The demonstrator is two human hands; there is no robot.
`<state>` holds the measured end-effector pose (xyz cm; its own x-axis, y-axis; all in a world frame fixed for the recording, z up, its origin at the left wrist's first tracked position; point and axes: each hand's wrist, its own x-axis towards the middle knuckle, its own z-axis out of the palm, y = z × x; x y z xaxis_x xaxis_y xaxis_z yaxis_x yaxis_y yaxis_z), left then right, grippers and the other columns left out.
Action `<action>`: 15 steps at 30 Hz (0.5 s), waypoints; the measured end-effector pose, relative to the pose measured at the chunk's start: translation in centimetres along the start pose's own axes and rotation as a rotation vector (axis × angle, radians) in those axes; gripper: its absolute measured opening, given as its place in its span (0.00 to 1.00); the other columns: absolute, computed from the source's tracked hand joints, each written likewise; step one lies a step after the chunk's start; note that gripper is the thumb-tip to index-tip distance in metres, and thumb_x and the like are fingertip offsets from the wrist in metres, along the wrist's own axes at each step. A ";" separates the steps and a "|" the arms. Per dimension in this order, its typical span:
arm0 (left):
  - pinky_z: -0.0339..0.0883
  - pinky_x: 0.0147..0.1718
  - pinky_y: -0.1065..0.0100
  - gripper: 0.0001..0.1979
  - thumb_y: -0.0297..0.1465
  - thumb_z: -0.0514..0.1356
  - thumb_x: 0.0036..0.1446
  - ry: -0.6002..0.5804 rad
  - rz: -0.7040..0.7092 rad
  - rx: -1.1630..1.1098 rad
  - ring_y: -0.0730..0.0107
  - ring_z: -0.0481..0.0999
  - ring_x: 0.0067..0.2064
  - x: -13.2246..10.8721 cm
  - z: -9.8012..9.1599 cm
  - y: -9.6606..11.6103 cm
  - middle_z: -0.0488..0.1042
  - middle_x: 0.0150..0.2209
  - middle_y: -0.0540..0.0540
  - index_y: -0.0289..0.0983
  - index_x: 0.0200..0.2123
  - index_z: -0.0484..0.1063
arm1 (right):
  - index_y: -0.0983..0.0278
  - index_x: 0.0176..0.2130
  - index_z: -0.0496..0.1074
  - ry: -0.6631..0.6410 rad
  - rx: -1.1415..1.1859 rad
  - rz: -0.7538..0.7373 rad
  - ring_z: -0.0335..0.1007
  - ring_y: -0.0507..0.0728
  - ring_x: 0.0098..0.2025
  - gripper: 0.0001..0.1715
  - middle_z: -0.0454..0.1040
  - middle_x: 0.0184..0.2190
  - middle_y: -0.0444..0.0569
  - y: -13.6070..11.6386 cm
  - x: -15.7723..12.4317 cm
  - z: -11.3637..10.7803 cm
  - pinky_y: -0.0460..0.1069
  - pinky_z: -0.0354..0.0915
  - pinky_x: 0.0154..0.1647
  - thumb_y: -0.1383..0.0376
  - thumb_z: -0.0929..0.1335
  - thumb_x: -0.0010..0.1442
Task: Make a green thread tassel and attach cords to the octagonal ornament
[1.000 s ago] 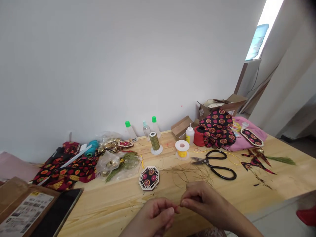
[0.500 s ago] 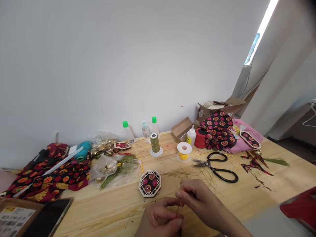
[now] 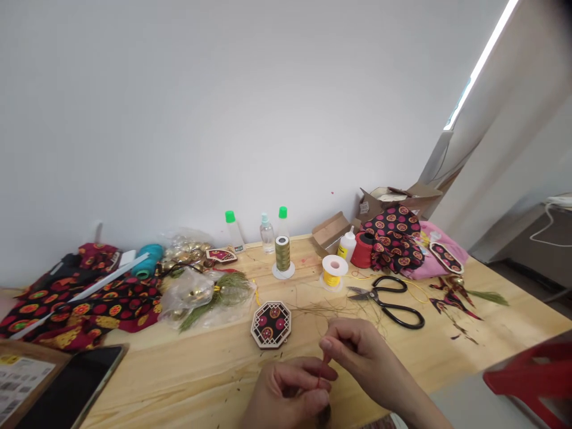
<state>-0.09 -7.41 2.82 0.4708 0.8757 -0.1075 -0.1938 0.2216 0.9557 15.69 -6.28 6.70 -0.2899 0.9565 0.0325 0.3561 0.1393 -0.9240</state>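
Observation:
My left hand (image 3: 288, 393) is closed low at the table's front edge, pinching a thin red thread (image 3: 320, 372) with something dark under its fingers. My right hand (image 3: 357, 351) is closed just above and to the right, pinching the upper end of the same thread. An octagonal wooden ornament with patterned cloth (image 3: 270, 323) lies on the wooden table (image 3: 187, 369) just beyond my left hand. Loose green-gold threads (image 3: 339, 310) lie scattered behind my right hand.
Black scissors (image 3: 388, 301), a yellow spool (image 3: 333, 271), an olive spool (image 3: 282, 256), a red spool (image 3: 363, 249), a glue bottle (image 3: 347, 244) and small bottles (image 3: 267, 232) stand behind. Patterned fabric (image 3: 80, 304) and a phone (image 3: 71, 390) lie left; a red stool (image 3: 531, 378) is right.
My hands have drawn together and lower; the right hand now holds the thread upright above the left. The view has shifted slightly to the left.

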 end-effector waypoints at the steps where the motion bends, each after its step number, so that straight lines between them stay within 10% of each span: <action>1: 0.62 0.39 0.66 0.04 0.32 0.65 0.39 0.024 -0.001 -0.012 0.64 0.72 0.37 0.0 0.1 -0.1 0.77 0.32 0.44 0.39 0.21 0.77 | 0.68 0.18 0.65 -0.005 0.004 0.003 0.51 0.47 0.19 0.20 0.60 0.15 0.41 -0.1 -0.1 0.0 0.42 0.49 0.19 0.59 0.61 0.55; 15: 0.57 0.20 0.76 0.16 0.41 0.59 0.43 0.138 -0.121 0.102 0.79 0.62 0.20 -0.7 0.0 0.2 0.68 0.19 0.49 0.32 0.25 0.75 | 0.69 0.17 0.70 -0.048 -0.124 0.078 0.48 0.45 0.18 0.16 0.57 0.14 0.40 0.3 -0.5 -2.4 0.42 0.45 0.16 0.58 0.69 0.44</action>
<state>-0.46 -7.95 3.07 0.3618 0.8974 -0.2527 -0.0522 0.2901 0.9556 18.08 -6.12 7.36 -0.2982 0.9527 -0.0591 0.4854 0.0980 -0.8688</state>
